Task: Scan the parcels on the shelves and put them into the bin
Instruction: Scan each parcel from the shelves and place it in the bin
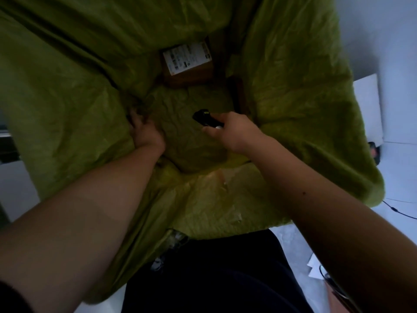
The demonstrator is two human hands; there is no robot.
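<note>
I look straight down into a bin lined with a green bag (293,86). At its bottom lies a brown cardboard parcel (191,73) with a white shipping label facing up, and another brown parcel edge (237,96) shows to its right. My right hand (234,132) grips a black handheld scanner (206,118), its head pointing toward the bin's far side. Deep inside the bin, my left hand (144,129) presses against the green lining on the left; its fingertips are buried in the folds, so I cannot tell whether they hold anything.
The bin's green rim (225,213) is close to my body, with torn tape patches on it. Pale floor surrounds the bin. A white panel (367,105) stands at the right, a black cable (397,208) and white papers (316,267) lie at the lower right.
</note>
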